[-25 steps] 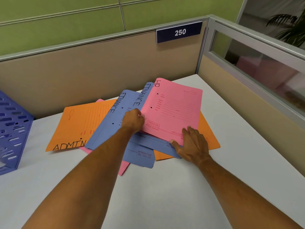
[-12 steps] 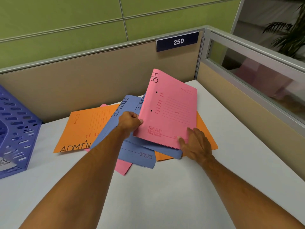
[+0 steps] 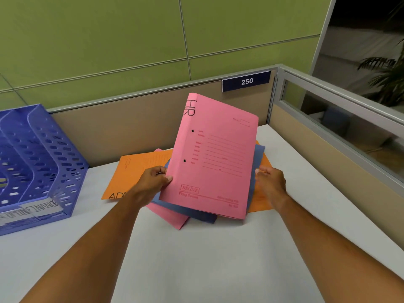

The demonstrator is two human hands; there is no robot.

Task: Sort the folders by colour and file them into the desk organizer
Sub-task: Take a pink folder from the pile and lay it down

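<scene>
My left hand (image 3: 155, 179) grips the left edge of a pink folder (image 3: 215, 162) marked HR and holds it tilted up above the pile. My right hand (image 3: 271, 184) sits at the folder's right edge with its fingers curled; whether it grips anything is unclear. Beneath lie blue folders (image 3: 197, 213), another pink folder (image 3: 172, 217) and orange folders (image 3: 133, 171), one lettered with a partly hidden word starting AD. The blue perforated desk organizer (image 3: 43, 162) stands at the left, with paper labels along its front.
Beige cubicle partitions (image 3: 131, 127) close the desk at the back and on the right, where a glass panel (image 3: 341, 127) tops the wall. A sign reading 250 (image 3: 246, 81) hangs on the back partition. The white desk surface (image 3: 207, 259) stretches toward me.
The pink HR folder has risen off the pile and tilted more upright in my left hand. My right hand lifted from pressing the pile and now sits beside the folder's right edge.
</scene>
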